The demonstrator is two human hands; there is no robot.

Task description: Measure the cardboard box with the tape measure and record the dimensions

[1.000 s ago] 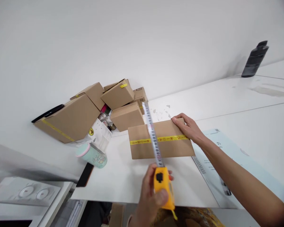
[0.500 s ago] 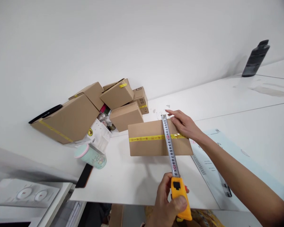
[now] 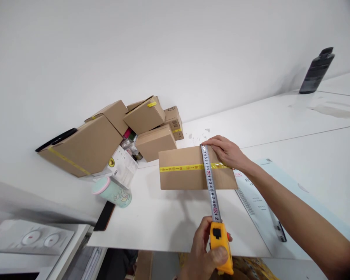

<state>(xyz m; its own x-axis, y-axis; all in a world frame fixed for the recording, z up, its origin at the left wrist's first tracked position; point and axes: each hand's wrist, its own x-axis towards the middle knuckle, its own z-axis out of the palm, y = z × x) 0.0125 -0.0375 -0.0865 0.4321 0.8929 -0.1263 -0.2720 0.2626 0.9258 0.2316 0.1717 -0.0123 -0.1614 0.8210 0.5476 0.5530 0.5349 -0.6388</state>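
The right hand (image 3: 226, 152) has dropped, fingers pinning the blade (image 3: 210, 182) to the box (image 3: 182, 173) at its far edge. Before the box, left hand (image 3: 202, 254) fingers clasp one tape measure (image 3: 221, 245); box on white bench (image 3: 163, 221); behind it, five cartons (image 3: 154, 143), white wall (image 3: 163, 46)

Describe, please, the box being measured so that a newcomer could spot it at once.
On the white table, in front of the pile of cartons against the wall, one flat cardboard box lies alone. Unlike the heaped ones, a tape measure crosses it, and the right hand rests on its far edge.
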